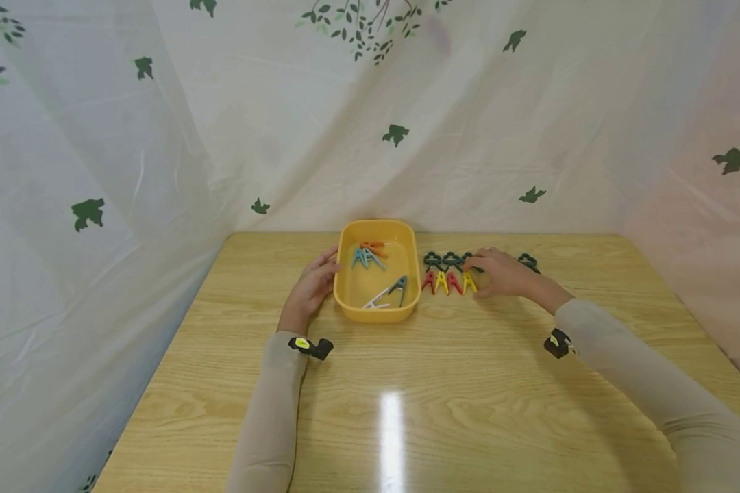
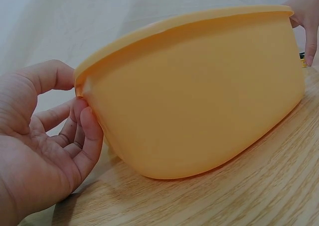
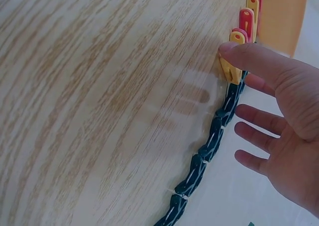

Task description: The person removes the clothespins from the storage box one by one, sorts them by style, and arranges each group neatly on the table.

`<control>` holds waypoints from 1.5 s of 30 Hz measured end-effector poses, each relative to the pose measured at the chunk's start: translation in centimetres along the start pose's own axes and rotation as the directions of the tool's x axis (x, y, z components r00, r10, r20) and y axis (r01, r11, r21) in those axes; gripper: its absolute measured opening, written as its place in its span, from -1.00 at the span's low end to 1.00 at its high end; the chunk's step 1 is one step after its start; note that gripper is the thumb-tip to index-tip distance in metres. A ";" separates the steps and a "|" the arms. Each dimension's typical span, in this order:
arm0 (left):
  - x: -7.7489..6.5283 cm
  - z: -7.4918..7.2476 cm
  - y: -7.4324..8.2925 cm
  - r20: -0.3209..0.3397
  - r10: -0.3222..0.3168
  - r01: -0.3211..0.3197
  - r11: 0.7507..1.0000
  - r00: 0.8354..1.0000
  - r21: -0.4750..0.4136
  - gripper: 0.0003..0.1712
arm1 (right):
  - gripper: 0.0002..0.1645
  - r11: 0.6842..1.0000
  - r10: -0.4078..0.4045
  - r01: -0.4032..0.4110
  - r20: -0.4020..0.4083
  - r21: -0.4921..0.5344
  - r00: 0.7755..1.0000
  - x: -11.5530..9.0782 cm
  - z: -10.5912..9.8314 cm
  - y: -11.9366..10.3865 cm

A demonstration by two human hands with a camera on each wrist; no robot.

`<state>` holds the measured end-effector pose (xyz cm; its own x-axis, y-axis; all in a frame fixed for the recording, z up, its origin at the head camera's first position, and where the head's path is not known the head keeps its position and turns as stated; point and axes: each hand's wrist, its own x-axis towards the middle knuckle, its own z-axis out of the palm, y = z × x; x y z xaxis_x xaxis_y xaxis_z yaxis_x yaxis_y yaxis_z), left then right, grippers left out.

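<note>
Curled left fingers [image 2: 91, 131] grip basin [image 2: 199, 96]; half-open right fingers [image 3: 261, 119] pinch yellow clip [image 3: 230, 70].

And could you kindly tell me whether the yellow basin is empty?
No, the head view shows orange clips and light-blue clips lying inside the yellow basin.

One tub [image 1: 376, 315], two red pegs [image 3: 246, 19], two yellow pegs [image 3: 253, 7], at least four green clips [image 3: 192, 173] show.

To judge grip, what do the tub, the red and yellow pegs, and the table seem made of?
Tub: probably plastic, satin-smooth, with a thin moulded rim. Pegs: likely plastic, smooth, evenly coloured. Table: wood or wood-look laminate; grain shows, bright reflection suggests gloss.
</note>
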<state>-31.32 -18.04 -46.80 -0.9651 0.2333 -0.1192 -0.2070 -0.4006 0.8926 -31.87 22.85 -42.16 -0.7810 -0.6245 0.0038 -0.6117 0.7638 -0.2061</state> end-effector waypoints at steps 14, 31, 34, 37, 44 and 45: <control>0.1 0.0 0.0 0.000 -0.005 0.005 1.000 1.000 0.005 -0.39 | -0.19 0.998 0.058 -0.056 0.049 -0.036 0.997 0.5 -0.2 -0.3; 0.4 0.0 0.0 -0.001 -0.005 0.005 1.000 1.000 0.005 -0.38 | -0.12 0.993 0.091 -0.086 0.067 -0.083 0.994 0.9 -0.2 -0.5; 0.4 0.1 0.1 -0.001 -0.004 0.004 1.000 1.000 0.001 -0.38 | -0.11 0.992 0.099 -0.093 0.069 -0.084 0.993 0.9 -0.3 -0.6; 0.3 0.1 0.1 -0.006 -0.006 0.006 1.000 1.000 -0.001 -0.38 | -0.12 0.992 0.096 -0.090 0.073 -0.090 0.993 0.8 -0.3 -0.7; 0.1 0.1 0.1 -0.016 -0.013 0.013 1.000 1.000 0.015 -0.40 | -0.12 0.995 0.066 -0.061 0.058 -0.084 0.996 1.1 -0.6 -0.8; 0.2 0.1 0.1 -0.015 -0.013 0.013 1.000 1.000 0.012 -0.40 | -0.13 0.995 0.055 -0.051 0.052 -0.085 0.997 1.3 -0.7 -0.8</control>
<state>-31.48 -17.97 -46.67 -0.9646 0.2254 -0.1370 -0.2177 -0.3866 0.8962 -32.48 21.52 -41.33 -0.8062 -0.5888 -0.0584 -0.5795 0.8057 -0.1225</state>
